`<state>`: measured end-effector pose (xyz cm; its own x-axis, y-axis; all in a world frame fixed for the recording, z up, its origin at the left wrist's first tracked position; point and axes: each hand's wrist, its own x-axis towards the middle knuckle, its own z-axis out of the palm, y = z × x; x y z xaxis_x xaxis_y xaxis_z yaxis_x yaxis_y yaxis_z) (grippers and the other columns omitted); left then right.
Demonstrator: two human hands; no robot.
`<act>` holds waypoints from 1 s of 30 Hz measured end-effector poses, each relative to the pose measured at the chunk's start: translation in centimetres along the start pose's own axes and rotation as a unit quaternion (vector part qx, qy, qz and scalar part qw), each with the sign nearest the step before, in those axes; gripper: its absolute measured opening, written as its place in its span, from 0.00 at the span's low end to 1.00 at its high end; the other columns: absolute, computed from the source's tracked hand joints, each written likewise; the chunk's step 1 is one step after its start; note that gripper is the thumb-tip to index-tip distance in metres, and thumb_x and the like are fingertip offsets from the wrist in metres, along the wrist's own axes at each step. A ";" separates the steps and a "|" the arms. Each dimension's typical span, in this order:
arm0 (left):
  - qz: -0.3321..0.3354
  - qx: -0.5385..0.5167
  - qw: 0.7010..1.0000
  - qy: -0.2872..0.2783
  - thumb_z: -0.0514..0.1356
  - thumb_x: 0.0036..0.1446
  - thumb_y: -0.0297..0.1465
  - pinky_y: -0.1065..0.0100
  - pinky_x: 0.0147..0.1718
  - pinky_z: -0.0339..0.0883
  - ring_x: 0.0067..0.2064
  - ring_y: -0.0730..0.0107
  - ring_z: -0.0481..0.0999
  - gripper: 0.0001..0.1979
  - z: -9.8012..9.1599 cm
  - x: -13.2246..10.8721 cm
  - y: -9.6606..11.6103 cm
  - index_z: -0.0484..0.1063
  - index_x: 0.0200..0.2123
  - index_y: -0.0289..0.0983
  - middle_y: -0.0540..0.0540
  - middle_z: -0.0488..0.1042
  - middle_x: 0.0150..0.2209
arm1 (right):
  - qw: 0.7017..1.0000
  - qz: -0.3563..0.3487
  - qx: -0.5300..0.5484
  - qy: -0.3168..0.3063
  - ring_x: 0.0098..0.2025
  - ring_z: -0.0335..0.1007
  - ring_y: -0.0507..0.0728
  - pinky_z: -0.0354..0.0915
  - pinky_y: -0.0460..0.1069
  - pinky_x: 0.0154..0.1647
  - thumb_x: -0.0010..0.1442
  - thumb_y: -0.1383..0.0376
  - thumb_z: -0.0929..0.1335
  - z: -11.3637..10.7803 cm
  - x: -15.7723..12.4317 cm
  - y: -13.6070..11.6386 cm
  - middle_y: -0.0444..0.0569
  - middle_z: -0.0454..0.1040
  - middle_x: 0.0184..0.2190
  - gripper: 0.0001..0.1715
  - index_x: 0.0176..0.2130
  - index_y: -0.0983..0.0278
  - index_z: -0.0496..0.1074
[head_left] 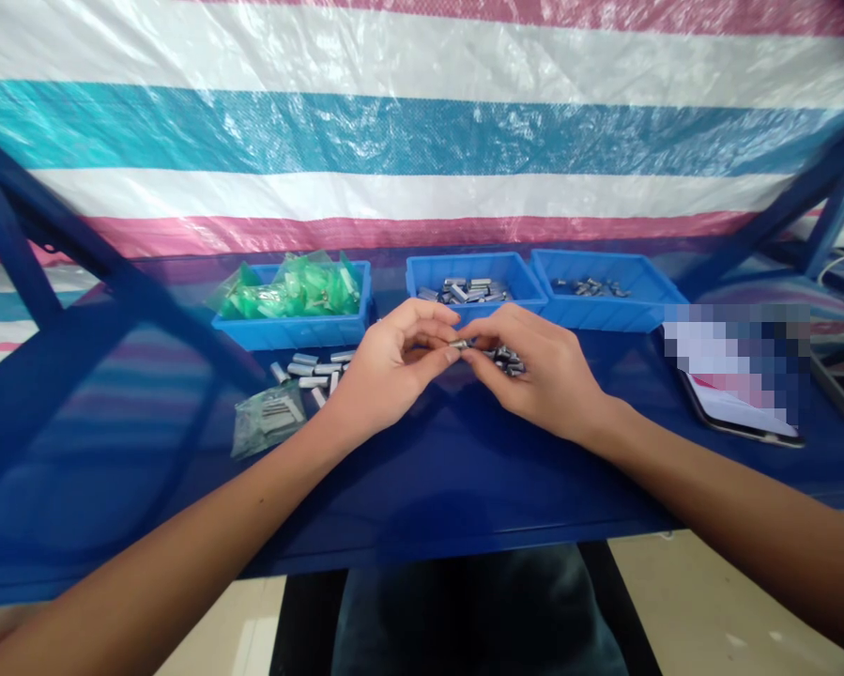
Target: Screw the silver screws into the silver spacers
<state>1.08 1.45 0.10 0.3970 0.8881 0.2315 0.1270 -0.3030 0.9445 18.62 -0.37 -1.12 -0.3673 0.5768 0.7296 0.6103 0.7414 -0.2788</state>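
My left hand [391, 368] and my right hand [543, 368] meet at the middle of the blue bench. Between their thumbs and fingertips they pinch a small silvery metal part [459, 345]; the fingers cover much of it, so its exact kind is unclear. Partly hidden by my right hand, a heap of small dark metal pieces [512, 360] lies on the bench. Several short metal cylinders [310, 368] are scattered left of my left hand. A clear bag [270, 419] with slim metal pieces rests beside my left forearm.
Along the back stand a blue bin [291, 332] of green bags, a second blue bin [411, 275] of metal cylinders and a third blue bin [619, 314] with small metal parts. A phone-like device [738, 408] lies at right. Blue frame struts [104, 258] and a striped sheet [422, 131] bound the bench.
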 end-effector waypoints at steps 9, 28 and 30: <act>0.076 0.173 0.978 -0.083 0.57 0.59 0.33 0.70 0.39 0.70 0.38 0.72 0.75 0.08 0.4 -0.7 -0.3 0.70 0.40 0.36 0.47 0.75 0.37 | 0.957 0.131 -0.202 0.163 0.34 0.70 0.58 0.67 0.57 0.40 0.62 0.60 0.65 -5.9 1.0 4.0 0.47 0.72 0.30 0.10 0.44 0.58 0.70; 0.201 0.400 0.871 -0.201 0.48 0.64 0.29 0.64 0.42 0.67 0.40 0.66 0.69 0.13 2.6 -2.2 -0.3 0.72 0.38 0.35 0.44 0.71 0.37 | 0.985 0.131 -0.078 0.075 0.35 0.65 0.57 0.64 0.54 0.37 0.58 0.65 0.66 -1.0 0.3 1.5 0.47 0.70 0.30 0.16 0.48 0.63 0.66; 0.193 0.380 0.885 -0.185 0.49 0.62 0.26 0.64 0.43 0.67 0.41 0.66 0.70 0.11 2.5 -2.2 -0.4 0.71 0.38 0.35 0.44 0.72 0.37 | 0.988 0.125 -0.067 0.065 0.33 0.65 0.56 0.64 0.53 0.37 0.58 0.65 0.66 -0.8 0.2 1.6 0.47 0.70 0.29 0.14 0.46 0.63 0.67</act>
<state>2.38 -1.26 -1.41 0.7967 0.5362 0.2788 0.4361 -0.8295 0.3490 20.09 0.67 -0.91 -0.1051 0.6806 0.7251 0.7612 0.5243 -0.3817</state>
